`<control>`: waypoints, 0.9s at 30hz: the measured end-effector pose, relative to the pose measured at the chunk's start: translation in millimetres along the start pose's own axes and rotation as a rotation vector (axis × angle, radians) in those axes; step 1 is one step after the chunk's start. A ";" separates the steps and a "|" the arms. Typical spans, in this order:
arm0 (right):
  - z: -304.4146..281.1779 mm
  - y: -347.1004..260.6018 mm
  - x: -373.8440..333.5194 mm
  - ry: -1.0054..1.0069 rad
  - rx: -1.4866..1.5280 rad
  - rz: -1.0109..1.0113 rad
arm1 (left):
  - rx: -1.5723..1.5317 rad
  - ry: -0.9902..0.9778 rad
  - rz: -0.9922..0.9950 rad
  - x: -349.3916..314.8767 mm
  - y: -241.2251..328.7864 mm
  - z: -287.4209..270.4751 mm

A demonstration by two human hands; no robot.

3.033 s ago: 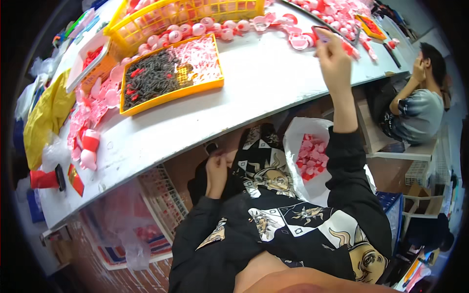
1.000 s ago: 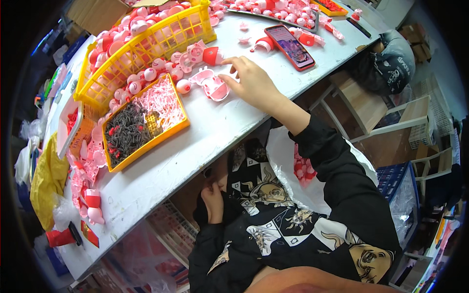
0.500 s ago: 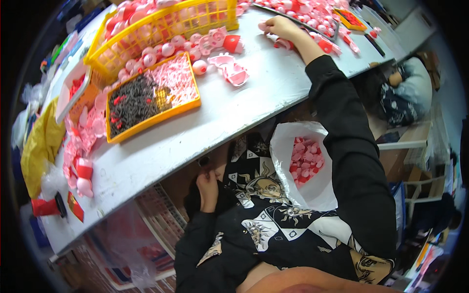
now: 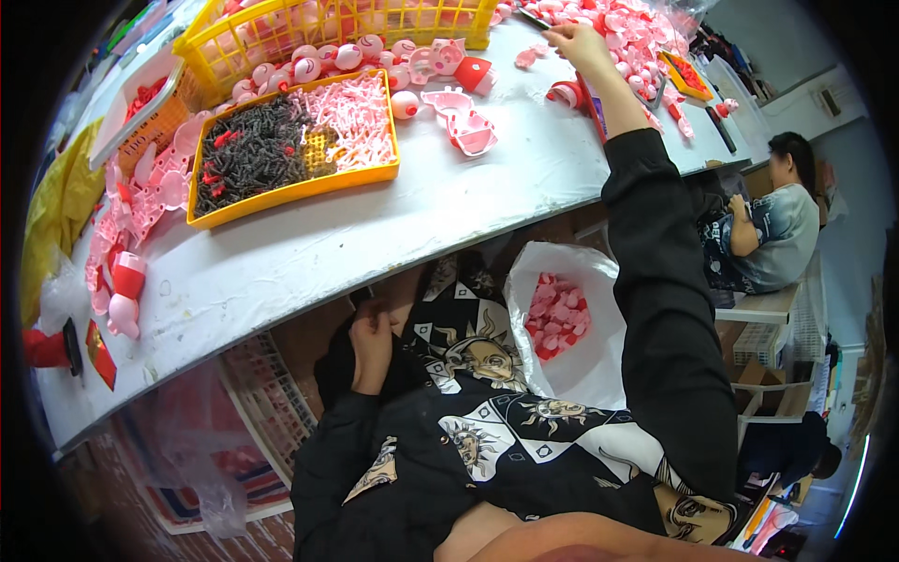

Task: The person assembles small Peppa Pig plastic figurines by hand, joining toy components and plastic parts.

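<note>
My right hand [image 4: 582, 47] reaches across the white table. Its fingers pinch the near corner of a dark tray [image 4: 534, 19] heaped with pink and red plastic parts. Two small pale pink pieces [image 4: 531, 56] lie just left of that hand, and a red-and-pink part [image 4: 566, 94] sits below it. Down at my lap, my left hand [image 4: 372, 342] is curled closed beside the table's underside; what its fingers hold, if anything, is hidden. Between my lap and right sleeve stands an open white bag [image 4: 595, 351] with pink and red pieces inside.
A yellow tray [image 4: 300, 199] holds black and pink small parts. Behind it stands a yellow crate [image 4: 346, 21] of pink parts, with round pieces along its front. Pink shells [image 4: 464, 126] lie nearby. At the right, another person [image 4: 782, 225] sits beside the table.
My right hand has moved from the pale pink piece to the dark tray's edge, leaving pieces on the table. The view has shifted, bringing the seated person more into sight. My left hand stays curled.
</note>
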State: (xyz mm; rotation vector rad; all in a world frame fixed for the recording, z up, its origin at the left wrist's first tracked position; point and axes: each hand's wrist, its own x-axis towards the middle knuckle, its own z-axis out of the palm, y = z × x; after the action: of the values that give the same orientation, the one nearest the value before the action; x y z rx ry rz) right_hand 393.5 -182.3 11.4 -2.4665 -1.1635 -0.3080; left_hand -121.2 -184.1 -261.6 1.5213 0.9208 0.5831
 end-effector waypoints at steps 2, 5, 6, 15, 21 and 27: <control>-10.1 1.3 -4.1 0.090 0.343 -0.034 | -0.029 0.011 0.000 0.1 -0.9 0.2; -17.2 -2.0 -24.6 0.175 0.593 -0.079 | -0.034 -0.016 0.001 2.3 -5.8 -0.8; -24.0 -1.8 -36.9 0.225 0.689 -0.122 | -0.040 -0.024 0.000 3.0 -6.2 0.6; -50.7 47.3 -136.0 0.632 0.454 -0.089 | -0.005 -0.063 -0.009 3.5 5.3 -1.7; -36.7 53.2 -181.4 0.716 0.122 -0.197 | 0.041 -0.054 -0.007 1.1 9.8 -0.9; -19.2 65.8 -196.2 0.791 0.196 -0.119 | 0.064 -0.038 -0.008 -0.8 9.4 0.1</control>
State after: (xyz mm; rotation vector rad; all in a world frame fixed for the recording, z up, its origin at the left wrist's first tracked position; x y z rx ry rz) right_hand 320.3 -363.9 -58.4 -1.8122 -0.9197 -1.0314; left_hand -119.5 -184.6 -252.4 1.5803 0.9234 0.5210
